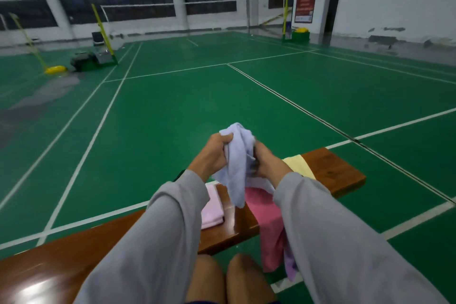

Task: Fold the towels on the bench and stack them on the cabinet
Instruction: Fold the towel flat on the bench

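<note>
held towel (235, 160) lavender | bench (330, 170) brown | bench towels pale pink (212, 207), pink (264, 215), yellow (297, 164)

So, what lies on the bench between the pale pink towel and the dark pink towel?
Only bare bench, as the head view shows; the blue towel hangs in front of that stretch.

bench (330, 170) runs l to r across the near floor; held towel (237, 155) up above bench mid, l hand (212, 153) gripping its l side, r hand (266, 160) its r side; folded towel (212, 207) flat on bench, below l wrist; draped towel (266, 224) on bench just r of it, hanging over near edge; another towel (291, 266) under that, hanging lower; far towel (298, 165) on bench twd r end, behind r hand; knees (209, 276) on near side of bench; net post (102, 29) far behind bench, to l.
</note>
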